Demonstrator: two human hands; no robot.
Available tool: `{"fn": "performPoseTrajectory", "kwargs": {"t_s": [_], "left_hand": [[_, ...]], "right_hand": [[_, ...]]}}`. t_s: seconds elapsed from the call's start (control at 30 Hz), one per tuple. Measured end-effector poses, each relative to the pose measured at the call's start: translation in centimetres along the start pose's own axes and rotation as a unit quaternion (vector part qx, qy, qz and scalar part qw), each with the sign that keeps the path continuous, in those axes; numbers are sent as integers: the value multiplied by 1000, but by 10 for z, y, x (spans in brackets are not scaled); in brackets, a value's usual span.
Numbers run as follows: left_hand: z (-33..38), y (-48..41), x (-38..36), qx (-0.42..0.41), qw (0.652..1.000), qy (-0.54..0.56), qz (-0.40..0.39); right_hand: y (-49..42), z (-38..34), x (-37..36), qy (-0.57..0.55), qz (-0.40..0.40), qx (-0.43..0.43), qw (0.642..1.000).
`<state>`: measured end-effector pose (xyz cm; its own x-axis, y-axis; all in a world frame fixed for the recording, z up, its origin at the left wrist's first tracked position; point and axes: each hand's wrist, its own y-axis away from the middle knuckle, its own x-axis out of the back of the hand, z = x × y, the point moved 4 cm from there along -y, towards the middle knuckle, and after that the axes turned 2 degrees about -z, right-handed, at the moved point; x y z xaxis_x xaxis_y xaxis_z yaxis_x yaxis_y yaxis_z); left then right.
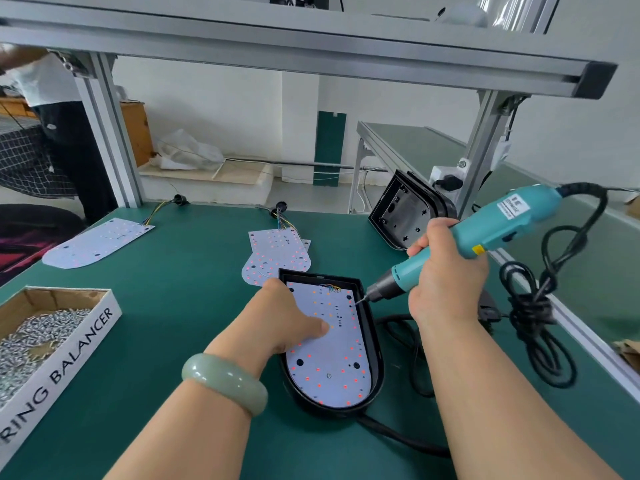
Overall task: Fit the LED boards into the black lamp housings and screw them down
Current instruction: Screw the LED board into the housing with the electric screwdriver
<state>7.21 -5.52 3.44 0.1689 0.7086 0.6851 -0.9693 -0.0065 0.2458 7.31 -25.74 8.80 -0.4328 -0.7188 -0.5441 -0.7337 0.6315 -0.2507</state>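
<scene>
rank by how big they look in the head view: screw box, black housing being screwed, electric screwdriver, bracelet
1. screw box and black housing: too alike to rank; the box is cut off by the frame edge
2. electric screwdriver
3. bracelet

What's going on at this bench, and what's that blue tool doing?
A person is assembling lamps. Their left hand steadies a white LED board lying inside a black lamp housing, thumb pressing on the board. Their right hand grips a teal electric screwdriver, its bit tilted down onto the board's right edge near the top. Some spare boards lie loose on the green mat behind, a second housing leans at the back right, and a cardboard box of screws sits at the left.
</scene>
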Motion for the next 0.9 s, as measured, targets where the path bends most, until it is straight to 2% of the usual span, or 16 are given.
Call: {"fn": "performPoseTrajectory", "kwargs": {"t_s": [0.2, 0.57, 0.8, 0.9], "left_hand": [[1, 1, -1, 0, 1000, -5, -1], [8, 5, 0, 16, 999, -19, 21], [11, 8, -2, 19, 999, -35, 32], [12, 9, -2, 22, 998, -47, 33]], "right_hand": [[-4, 6, -5, 29, -25, 4, 999], [0, 11, -42, 83, -160, 21, 983], [-2, 16, -25, 34, -106, -11, 994], [3, 13, -28, 47, -137, 8, 989]]}}
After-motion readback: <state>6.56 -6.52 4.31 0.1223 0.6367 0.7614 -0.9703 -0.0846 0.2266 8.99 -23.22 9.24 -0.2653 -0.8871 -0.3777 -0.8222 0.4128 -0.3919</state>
